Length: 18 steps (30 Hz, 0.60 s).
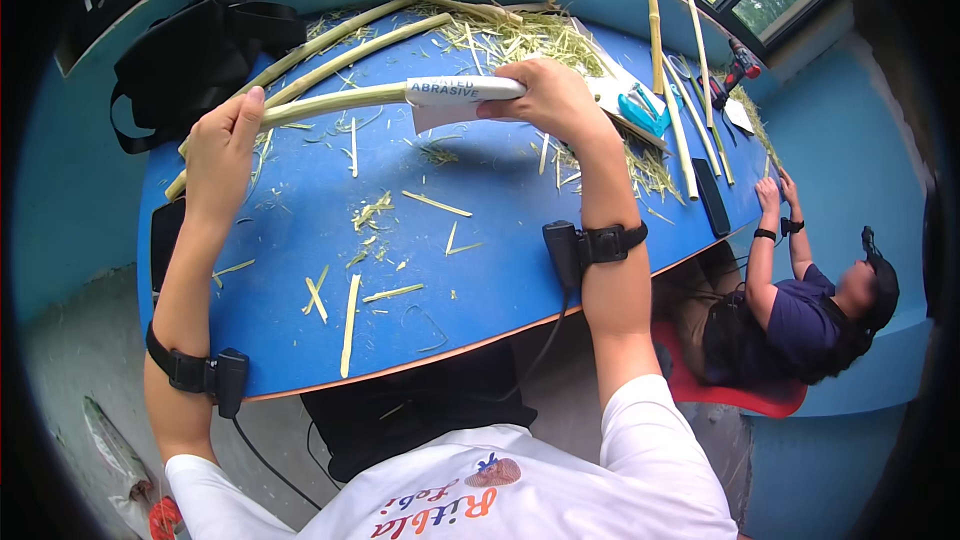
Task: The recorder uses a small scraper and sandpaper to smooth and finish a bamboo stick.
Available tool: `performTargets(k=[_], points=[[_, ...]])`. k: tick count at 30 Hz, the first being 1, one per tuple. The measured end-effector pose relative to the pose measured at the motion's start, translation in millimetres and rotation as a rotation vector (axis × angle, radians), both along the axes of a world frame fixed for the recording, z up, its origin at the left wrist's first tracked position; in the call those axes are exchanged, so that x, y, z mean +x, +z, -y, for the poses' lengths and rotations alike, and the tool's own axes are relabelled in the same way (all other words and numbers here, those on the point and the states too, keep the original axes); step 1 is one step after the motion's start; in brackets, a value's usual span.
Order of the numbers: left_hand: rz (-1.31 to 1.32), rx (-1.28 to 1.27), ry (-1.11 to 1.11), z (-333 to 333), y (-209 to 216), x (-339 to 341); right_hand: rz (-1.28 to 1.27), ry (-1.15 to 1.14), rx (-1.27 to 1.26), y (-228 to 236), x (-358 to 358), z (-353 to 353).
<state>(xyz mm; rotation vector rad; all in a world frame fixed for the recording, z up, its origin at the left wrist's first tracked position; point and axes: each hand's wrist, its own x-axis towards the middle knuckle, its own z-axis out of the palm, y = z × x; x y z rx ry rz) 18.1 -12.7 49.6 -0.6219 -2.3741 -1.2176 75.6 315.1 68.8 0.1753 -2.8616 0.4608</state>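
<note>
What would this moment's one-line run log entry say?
left hand: grips bamboo stalk | right hand: wraps sandpaper sheet around stalk | above blue table

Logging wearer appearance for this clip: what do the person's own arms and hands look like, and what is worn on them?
Both hands are bare, without gloves: the left hand and the right hand. The forearms are bare too; short white sleeves end above the elbows. Each forearm carries a black strap with a small black box: the left armband and the right armband. A thin black cable hangs from each.

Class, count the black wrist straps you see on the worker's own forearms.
2: one strap on the left forearm near the table edge, one on the right forearm over the table. None seems hidden.
</note>
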Motion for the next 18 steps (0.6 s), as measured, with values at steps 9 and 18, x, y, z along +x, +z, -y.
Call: performTargets(k=[9, 18], points=[[-0.302, -0.069, -0.035, -8, 5, 5, 0.107, 0.098, -0.116, 2, -3, 21], [-0.252, -0.169, -0.232, -9, 4, 12, 0.026, 0.152, -0.082, -6, -7, 30]])
